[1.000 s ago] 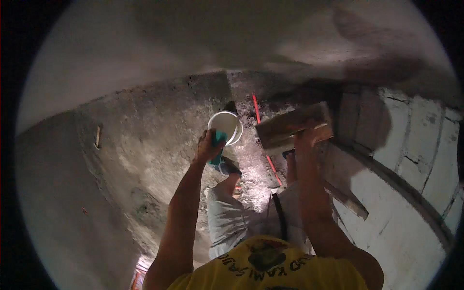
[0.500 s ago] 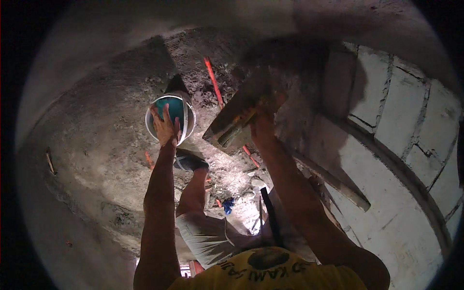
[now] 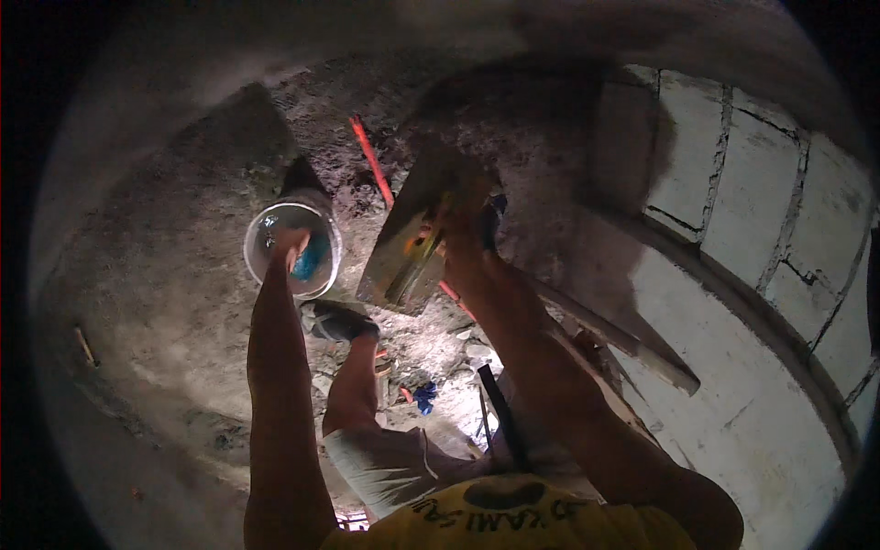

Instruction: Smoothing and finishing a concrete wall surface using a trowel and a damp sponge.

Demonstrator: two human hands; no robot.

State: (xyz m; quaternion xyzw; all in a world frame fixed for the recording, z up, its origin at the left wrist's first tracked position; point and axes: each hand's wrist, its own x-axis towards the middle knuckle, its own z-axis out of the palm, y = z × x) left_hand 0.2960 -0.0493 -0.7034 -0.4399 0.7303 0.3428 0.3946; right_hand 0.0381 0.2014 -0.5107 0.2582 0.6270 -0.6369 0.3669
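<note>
L hand (image 3: 291, 252) is resting inside the white bucket (image 3: 260, 255), touching the teal thing (image 3: 313, 260) in there; can't tell if that grip's closing on it. R hand (image 3: 461, 240) is holding a flat board (image 3: 390, 282) to R of bucket, nr a red stick (image 3: 369, 158). Bucket's sitting nr a dark shoe (image 3: 341, 323).

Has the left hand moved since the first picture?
Yes. Judged against the white bucket, the left hand has gone from near its rim down inside it.
</note>
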